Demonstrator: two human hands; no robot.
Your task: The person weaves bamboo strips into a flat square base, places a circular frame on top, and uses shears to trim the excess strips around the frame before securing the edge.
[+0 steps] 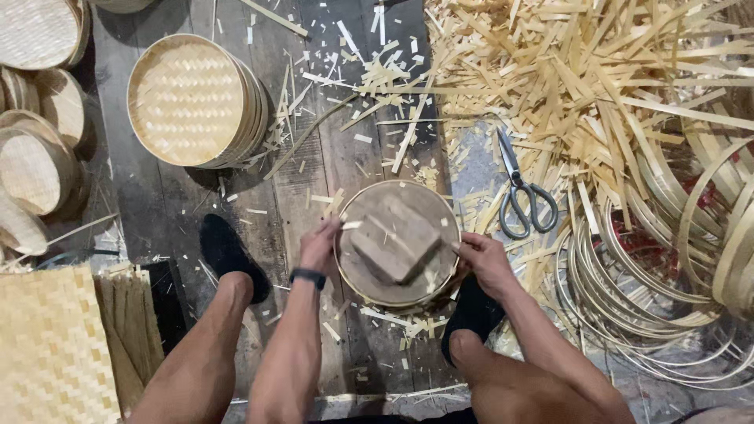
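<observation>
Head view, looking straight down between two bare knees. Round form [369,279] sitting on the plank floor [173,212] between the feet, a wooden block [395,238] resting on top, roughly centred. Left hand [319,245] curled at the form's left rim, fingers closed around the edge, a pale sliver showing just above the fingertips; what sort of piece that is, hard to tell. Right hand [483,259] pressed to the right rim, fingers folded in, gripping the edge or a strip there; exact hold hidden by the knuckles. Black band [307,276] on the left wrist.

Handling, as a guess: form looks stiff and fairly light, thin-walled at the rim, so likely to flex or splinter if squeezed hard. Block looks dense, loose on top, apt to slide if tilted. Best taken at opposite rim points, level, as now.

Around it: scissors [520,188] lying just up and right, closed, near the right hand. Heap of bamboo strips [597,86] beyond. Coiled hoops [628,267] at right. Stack of woven trays [188,98] upper left, well apart. Woven mat [51,345] lower left. Offcuts scattered everywhere.
</observation>
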